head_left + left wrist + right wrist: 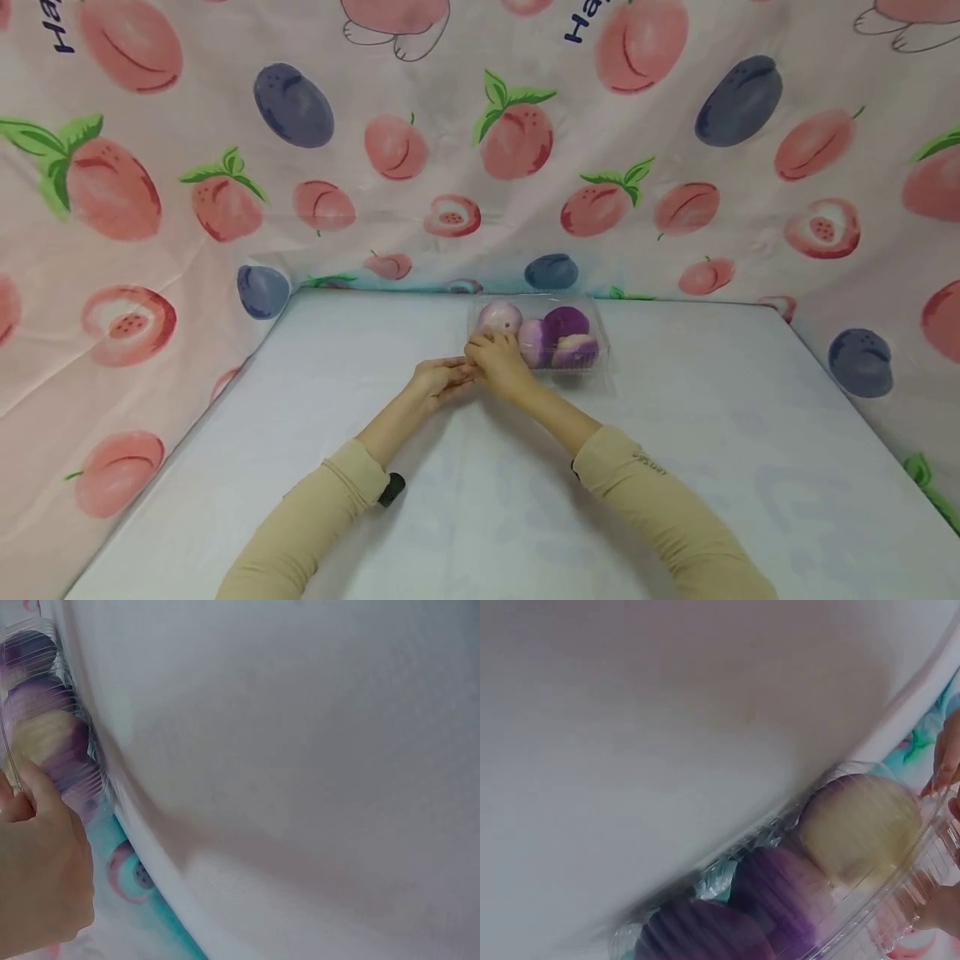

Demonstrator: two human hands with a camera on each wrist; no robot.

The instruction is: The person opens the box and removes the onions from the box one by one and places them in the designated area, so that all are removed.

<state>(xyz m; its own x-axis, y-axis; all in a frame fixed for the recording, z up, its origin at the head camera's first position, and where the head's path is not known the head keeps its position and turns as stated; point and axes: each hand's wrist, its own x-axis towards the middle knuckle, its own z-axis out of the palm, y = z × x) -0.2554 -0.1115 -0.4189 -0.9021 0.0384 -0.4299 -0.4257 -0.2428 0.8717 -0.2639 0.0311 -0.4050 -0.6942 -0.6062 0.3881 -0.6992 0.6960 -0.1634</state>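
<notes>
A clear plastic clamshell box (551, 300) sits near the far edge of the table, with several round purple-and-whitish pieces (534, 342) inside. Their exact kind cannot be told. My right hand (498, 362) grips the box's front left corner, fingers curled over the edge. Beside it, my left hand (435, 379) reaches the same corner from the left, its fingertips pinching the rim and partly hidden by the right hand. Ribbed clear wall of the box (90, 742) shows in the left wrist view. In the right wrist view, pieces (862, 825) press close behind the plastic.
The white-covered table (450, 517) spreads in front of and around the box. A fruit-printed cloth (465, 142) hangs behind the table and along both sides. A small dark object (391, 490) shows at the left sleeve's cuff.
</notes>
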